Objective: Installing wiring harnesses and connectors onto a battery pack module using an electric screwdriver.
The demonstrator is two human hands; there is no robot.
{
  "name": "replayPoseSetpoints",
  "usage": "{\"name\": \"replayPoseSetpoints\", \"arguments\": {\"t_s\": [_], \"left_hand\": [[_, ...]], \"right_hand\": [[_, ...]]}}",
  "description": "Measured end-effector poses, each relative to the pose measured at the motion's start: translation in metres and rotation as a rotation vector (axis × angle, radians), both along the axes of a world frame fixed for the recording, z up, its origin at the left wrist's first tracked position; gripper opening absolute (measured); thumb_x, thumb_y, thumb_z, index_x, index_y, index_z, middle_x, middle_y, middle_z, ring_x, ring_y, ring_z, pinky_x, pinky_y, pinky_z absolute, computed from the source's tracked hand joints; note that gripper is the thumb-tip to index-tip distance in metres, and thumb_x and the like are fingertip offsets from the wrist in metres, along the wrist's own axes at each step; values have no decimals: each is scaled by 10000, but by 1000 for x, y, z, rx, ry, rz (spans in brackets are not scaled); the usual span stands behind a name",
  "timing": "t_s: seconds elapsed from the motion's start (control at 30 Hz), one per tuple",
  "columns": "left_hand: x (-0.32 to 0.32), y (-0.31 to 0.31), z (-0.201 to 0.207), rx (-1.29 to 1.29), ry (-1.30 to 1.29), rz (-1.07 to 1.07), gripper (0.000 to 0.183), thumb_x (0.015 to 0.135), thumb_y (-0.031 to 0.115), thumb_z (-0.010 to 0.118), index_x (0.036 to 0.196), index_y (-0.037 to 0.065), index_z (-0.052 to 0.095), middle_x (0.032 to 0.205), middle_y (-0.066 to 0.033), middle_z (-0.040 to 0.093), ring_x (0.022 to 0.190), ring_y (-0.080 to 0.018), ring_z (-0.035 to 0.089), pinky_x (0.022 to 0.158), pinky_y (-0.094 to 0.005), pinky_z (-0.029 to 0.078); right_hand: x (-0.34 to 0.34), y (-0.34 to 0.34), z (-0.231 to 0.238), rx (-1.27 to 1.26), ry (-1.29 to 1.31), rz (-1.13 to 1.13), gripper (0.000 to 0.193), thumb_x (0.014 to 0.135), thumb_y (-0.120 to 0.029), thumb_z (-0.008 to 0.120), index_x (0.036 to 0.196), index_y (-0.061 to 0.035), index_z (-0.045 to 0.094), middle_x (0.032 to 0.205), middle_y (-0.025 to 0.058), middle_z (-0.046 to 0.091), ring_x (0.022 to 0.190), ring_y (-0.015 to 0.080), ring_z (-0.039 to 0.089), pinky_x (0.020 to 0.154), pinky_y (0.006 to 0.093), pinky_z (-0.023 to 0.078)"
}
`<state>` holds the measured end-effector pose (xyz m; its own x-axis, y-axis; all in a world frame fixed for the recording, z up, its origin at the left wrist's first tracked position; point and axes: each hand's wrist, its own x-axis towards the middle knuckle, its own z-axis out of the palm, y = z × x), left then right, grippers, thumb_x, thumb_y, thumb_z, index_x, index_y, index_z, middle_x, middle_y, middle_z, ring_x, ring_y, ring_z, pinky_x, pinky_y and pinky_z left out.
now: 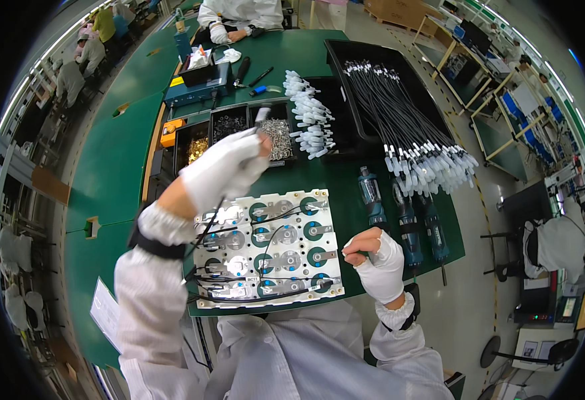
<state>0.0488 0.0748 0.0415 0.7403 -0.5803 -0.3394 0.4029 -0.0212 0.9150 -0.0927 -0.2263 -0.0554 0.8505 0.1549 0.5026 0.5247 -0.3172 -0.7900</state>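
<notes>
My left hand (222, 170), in a white glove with bare fingertips, is raised over the far left part of a white plate and reaches toward the parts bins. Its fingers are closed, and a small pale piece (262, 116) sticks up beside them; its kind is unclear. Beneath lies the white plate (312, 299), fitted with round green-and-clear discs, metal tabs and black cables (286, 293). A thin black wire runs under my left wrist. My right hand (378, 264), gloved likewise, stays just right of the plate, fingers curled together; anything inside is hidden.
Bins hold brass parts (198, 148), dark parts (228, 125) and silver hardware (279, 139). Beyond stand white-capped pieces (311, 117) and a black tray (338, 55) of capped black cables. Several power screwdrivers (407, 223) lie right. A person (239, 15) sits across the green table.
</notes>
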Motion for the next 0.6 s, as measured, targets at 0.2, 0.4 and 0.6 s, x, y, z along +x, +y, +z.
{"name": "replayPoseSetpoints", "arguments": {"t_s": [0.2,0.4,0.6], "left_hand": [[-103,-27,1,1098,-829,-205,362,909,400,723,878,40,737,705,-186,663,666,-371,646,656,-418,531],[-123,-49,-11,632,-650,-52,194,907,201,706,1011,47,760,829,-205,700,751,-368,692,718,-417,551],[-121,-66,-24,560,-681,-106,153,900,135,755,976,5,726,795,-171,692,677,-299,660,662,-361,527]], "right_hand": [[-12,-1,-17,89,102,-36,153,815,-9,807,921,-68,713,876,79,679,768,211,655,685,320,518],[-8,13,-19,282,196,-27,176,814,32,791,953,-47,716,904,86,695,811,204,653,713,313,513],[-10,24,-10,229,206,-14,146,805,27,798,921,-34,735,911,91,730,763,195,670,685,309,524]]}}
